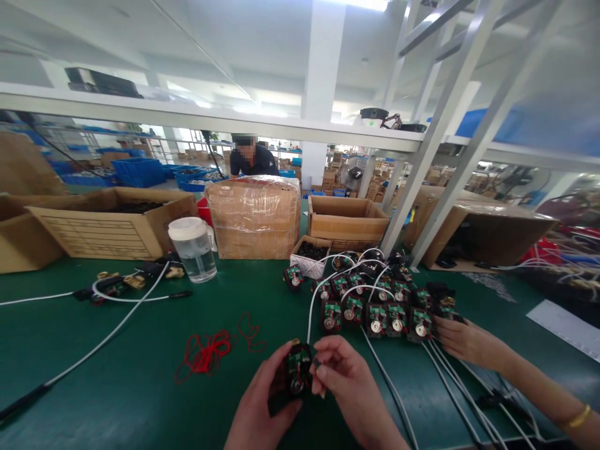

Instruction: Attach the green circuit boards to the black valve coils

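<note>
My left hand [263, 400] holds a black device [297, 369] with a green circuit board and a round metal part, low in the middle of the view. A white cable runs upward from behind it. Right beside the device, my right hand [344, 384] pinches a small dark piece [317, 363] between thumb and fingers. Left of my hands lies a tangle of thin red wire [209, 351] on the green table [140, 400]. Several similar devices [375, 319] with green boards and white cables stand in rows beyond my right hand.
Another person's hand [469, 340] touches the devices at the right. Behind are a taped carton [255, 219], open cartons [347, 219], a small box of black parts [309, 265] and a water jug [193, 250]. More cabled parts [112, 287] lie left. A person [255, 159] is across the table.
</note>
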`<state>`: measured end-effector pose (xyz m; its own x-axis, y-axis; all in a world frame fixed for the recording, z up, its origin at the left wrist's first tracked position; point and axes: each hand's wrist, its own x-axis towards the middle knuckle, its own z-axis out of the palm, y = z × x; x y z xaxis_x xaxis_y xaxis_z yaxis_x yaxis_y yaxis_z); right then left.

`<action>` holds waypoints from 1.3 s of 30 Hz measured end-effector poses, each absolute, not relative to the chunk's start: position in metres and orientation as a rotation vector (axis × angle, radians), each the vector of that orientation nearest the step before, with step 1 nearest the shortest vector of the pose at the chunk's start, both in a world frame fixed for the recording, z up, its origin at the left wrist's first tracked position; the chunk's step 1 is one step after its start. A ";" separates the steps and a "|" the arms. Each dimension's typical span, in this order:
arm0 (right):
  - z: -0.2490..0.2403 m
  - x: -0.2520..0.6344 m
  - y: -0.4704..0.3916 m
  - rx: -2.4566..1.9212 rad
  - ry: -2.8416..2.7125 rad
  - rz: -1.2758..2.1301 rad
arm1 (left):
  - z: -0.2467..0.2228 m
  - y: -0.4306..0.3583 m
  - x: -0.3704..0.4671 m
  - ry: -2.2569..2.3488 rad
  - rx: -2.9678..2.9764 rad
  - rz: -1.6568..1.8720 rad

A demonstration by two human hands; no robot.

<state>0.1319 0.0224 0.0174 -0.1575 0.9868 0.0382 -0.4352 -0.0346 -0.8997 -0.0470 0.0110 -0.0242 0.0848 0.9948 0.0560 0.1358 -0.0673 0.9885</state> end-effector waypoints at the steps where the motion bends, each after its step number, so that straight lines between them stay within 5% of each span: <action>1: 0.016 0.133 0.022 -0.794 -0.986 1.497 | -0.024 0.011 -0.047 1.213 1.387 1.128; 28: 0.002 0.136 0.008 -0.685 -0.586 1.630 | -0.017 0.011 -0.051 1.211 1.426 1.075; 39: 0.004 0.141 0.012 -1.022 -0.976 1.444 | -0.015 0.009 -0.051 1.202 1.429 1.085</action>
<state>0.1409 0.0116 0.0040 -0.0675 0.9942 -0.0836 -0.2929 -0.0998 -0.9509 -0.0506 0.0091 -0.0149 0.1257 0.9906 0.0546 0.1549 -0.0740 0.9852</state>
